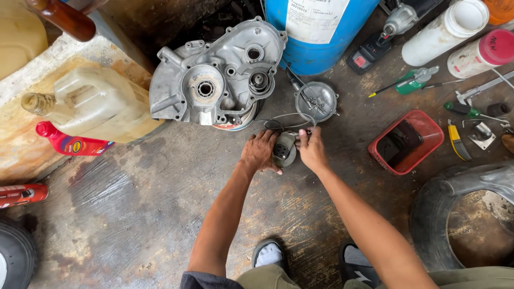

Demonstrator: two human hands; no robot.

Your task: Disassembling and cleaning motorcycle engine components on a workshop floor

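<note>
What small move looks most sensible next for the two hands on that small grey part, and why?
Probably steady the small grey part with the left hand while the right hand works at its wire end. Both hands already grip it on the floor, and thin wires run from it towards the round metal cover, so pulling it away could strain them.

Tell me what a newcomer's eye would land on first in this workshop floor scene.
First, the big grey engine crankcase cover lying at top centre of the stained concrete floor, with a blue drum just behind it. Below it, the left hand and right hand grip a small round grey motor part between them. To the right sits a red plastic tray, near scattered hand tools.
</note>
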